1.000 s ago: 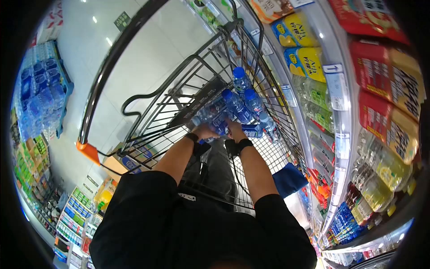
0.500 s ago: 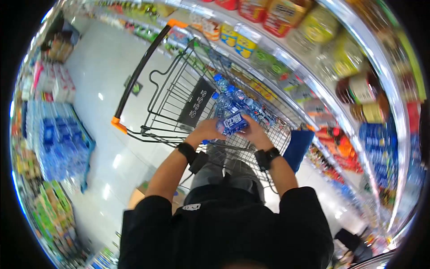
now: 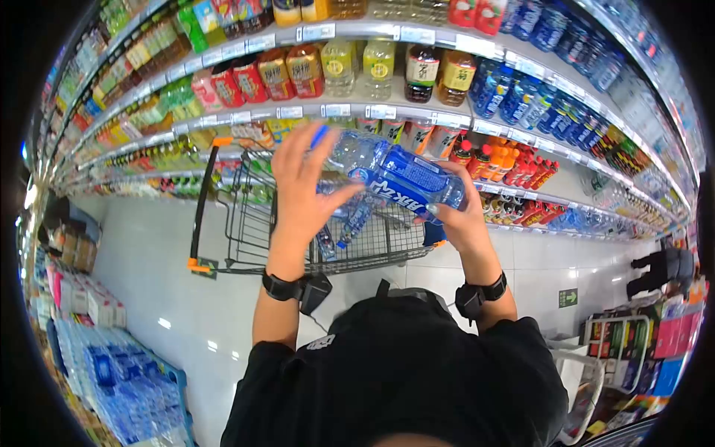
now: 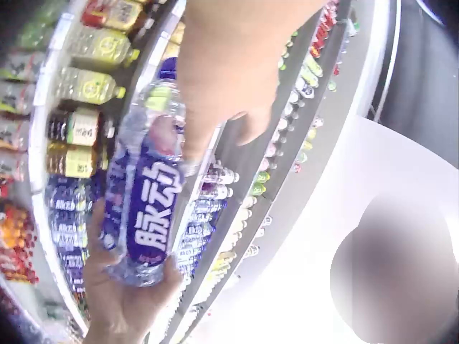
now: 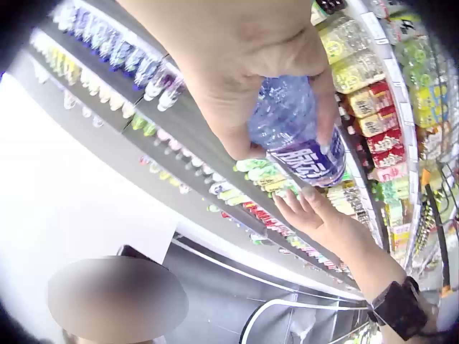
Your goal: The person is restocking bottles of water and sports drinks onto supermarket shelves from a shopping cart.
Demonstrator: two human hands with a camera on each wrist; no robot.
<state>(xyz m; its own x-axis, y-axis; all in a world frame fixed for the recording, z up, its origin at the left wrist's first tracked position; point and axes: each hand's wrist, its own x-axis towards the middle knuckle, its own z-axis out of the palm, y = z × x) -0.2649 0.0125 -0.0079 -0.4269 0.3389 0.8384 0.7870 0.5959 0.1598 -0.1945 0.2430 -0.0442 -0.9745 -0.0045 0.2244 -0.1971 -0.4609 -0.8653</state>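
A large drink bottle [image 3: 410,179] with a blue label and blue cap is held up on a slant, above the shopping cart. My right hand [image 3: 465,223] grips its base end, thumb on one side and fingers on the other. My left hand [image 3: 302,186] is at the cap end with its fingers spread, overlapping the cap in the head view. The right wrist view shows the left hand's loose fingers [image 5: 305,211] beside the bottle, not curled round it. White lettering on the label [image 4: 154,201] faces the left wrist camera.
The wire shopping cart [image 3: 199,216] stands ahead, with several blue-capped bottles [image 3: 354,220] lying inside. Behind it run long drink shelves [image 3: 462,119]. Shrink-wrapped bottle packs [image 3: 123,380] are stacked at left. A person in dark clothes [image 3: 663,268] is at far right.
Both hands have come up out of the cart with the bottle, and the left hand has loosened from it. The head view has turned toward the shelves.
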